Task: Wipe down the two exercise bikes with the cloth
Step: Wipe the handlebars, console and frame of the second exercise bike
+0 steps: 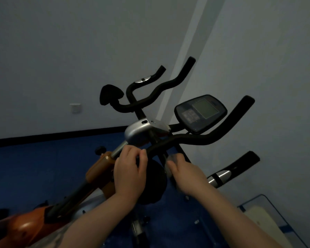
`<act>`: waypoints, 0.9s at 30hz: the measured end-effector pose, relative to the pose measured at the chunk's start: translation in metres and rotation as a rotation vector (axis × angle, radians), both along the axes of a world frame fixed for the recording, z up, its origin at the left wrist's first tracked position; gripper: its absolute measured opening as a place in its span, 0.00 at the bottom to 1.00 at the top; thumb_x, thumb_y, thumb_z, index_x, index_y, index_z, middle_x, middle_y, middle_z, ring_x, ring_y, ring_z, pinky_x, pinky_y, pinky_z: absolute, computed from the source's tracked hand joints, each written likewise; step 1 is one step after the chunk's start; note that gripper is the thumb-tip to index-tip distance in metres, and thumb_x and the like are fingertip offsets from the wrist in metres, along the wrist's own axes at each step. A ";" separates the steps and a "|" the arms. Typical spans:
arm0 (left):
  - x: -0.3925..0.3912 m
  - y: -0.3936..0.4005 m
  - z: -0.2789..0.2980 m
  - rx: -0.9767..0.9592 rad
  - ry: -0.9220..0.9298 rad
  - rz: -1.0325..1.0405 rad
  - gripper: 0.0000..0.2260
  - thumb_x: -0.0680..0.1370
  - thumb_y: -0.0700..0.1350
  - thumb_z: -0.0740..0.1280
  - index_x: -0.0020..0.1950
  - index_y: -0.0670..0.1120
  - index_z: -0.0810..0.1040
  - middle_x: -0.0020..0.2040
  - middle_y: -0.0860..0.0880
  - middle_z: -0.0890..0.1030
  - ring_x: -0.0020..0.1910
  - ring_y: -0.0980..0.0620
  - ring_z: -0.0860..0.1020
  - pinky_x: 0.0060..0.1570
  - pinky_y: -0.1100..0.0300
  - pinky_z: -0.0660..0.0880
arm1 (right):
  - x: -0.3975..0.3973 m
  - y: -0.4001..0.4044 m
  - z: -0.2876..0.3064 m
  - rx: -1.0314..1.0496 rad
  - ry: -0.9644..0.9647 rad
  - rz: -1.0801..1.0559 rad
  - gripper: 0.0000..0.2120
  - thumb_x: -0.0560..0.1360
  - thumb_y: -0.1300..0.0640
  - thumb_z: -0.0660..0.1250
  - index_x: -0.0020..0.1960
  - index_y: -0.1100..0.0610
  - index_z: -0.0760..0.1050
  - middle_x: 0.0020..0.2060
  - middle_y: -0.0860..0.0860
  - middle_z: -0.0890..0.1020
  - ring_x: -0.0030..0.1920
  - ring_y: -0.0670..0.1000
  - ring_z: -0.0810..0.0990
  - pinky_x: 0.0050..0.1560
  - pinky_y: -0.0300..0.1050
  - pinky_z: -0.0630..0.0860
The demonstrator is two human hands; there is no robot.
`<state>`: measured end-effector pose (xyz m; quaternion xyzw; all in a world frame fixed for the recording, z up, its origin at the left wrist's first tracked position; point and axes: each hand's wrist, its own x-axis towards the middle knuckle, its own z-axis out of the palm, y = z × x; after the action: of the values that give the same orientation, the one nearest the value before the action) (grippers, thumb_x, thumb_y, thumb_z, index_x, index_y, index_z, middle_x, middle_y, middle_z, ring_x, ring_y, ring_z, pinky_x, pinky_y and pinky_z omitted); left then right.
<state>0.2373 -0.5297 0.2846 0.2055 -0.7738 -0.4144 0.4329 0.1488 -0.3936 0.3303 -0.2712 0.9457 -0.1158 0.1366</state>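
From my remote seat I see two forearms reaching in from the bottom edge, both bare from as far back as the picture shows down to the wrist. No sleeve edge shows on either arm. The left hand point(130, 173) has no ring, watch or band that I can make out, and no glove. The right hand point(184, 171) is likewise ungloved, though it is blurred, so finer detail on its fingers is lost to me in this dim light.
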 end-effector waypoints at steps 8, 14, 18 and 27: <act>-0.003 -0.001 -0.005 0.181 -0.111 0.070 0.08 0.80 0.53 0.56 0.40 0.57 0.66 0.38 0.55 0.72 0.39 0.62 0.73 0.33 0.61 0.65 | -0.004 -0.031 0.010 -0.226 -0.173 -0.127 0.20 0.83 0.45 0.49 0.65 0.58 0.64 0.59 0.58 0.77 0.51 0.55 0.75 0.46 0.46 0.67; -0.005 -0.001 -0.007 0.164 -0.151 0.126 0.14 0.79 0.54 0.55 0.35 0.52 0.67 0.37 0.53 0.71 0.37 0.59 0.72 0.33 0.61 0.64 | 0.003 0.000 0.000 -0.142 0.043 0.034 0.16 0.83 0.47 0.52 0.65 0.56 0.61 0.49 0.54 0.79 0.38 0.48 0.69 0.37 0.45 0.62; -0.001 0.001 -0.004 0.302 -0.190 0.156 0.18 0.78 0.59 0.56 0.33 0.51 0.67 0.32 0.52 0.72 0.31 0.57 0.72 0.31 0.57 0.63 | -0.001 -0.006 0.013 -0.239 -0.057 0.079 0.14 0.82 0.49 0.57 0.65 0.53 0.63 0.52 0.55 0.79 0.47 0.54 0.76 0.43 0.46 0.70; -0.002 -0.006 -0.010 0.486 -0.164 0.013 0.20 0.78 0.59 0.56 0.40 0.46 0.77 0.36 0.47 0.79 0.36 0.59 0.75 0.39 0.52 0.71 | -0.042 -0.004 0.070 -0.517 0.444 0.347 0.15 0.78 0.46 0.61 0.65 0.42 0.73 0.56 0.44 0.77 0.54 0.44 0.75 0.53 0.42 0.74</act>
<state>0.2353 -0.5355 0.2749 0.3415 -0.6825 -0.5675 0.3092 0.1065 -0.3974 0.4005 -0.4715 0.8318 -0.2640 -0.1269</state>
